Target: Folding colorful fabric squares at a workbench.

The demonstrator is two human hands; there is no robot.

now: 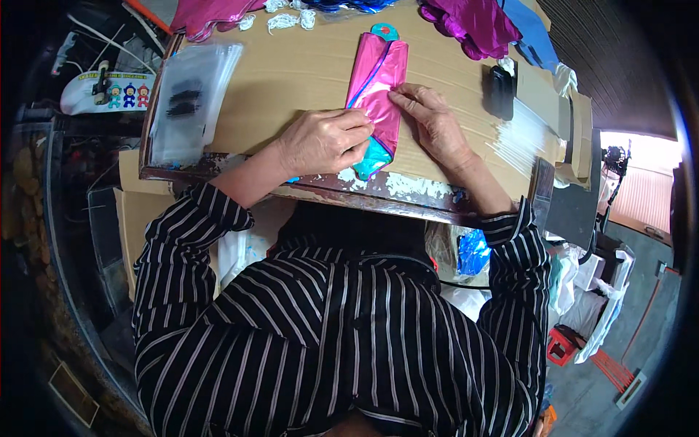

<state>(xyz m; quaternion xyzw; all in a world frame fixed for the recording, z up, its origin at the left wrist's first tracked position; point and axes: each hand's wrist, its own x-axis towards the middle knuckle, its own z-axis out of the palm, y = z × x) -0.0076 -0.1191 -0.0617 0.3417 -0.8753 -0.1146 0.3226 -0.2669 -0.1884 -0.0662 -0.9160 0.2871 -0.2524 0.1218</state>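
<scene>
A folded foil balloon, shiny pink with a blue stripe and teal ends, lies flat on the cardboard-covered table, its long side running away from me. My left hand is curled at its near left edge, fingertips closed on the foil. At the opposite edge, my right hand has thumb and fingers pressed together on the pink foil. The fingertips partly cover the fold between them.
Clear plastic bags lie at left. White string bundles, magenta foil and blue foil sit along the far side. A black oblong object and thin white sticks lie at right. The worn table edge is closest to me.
</scene>
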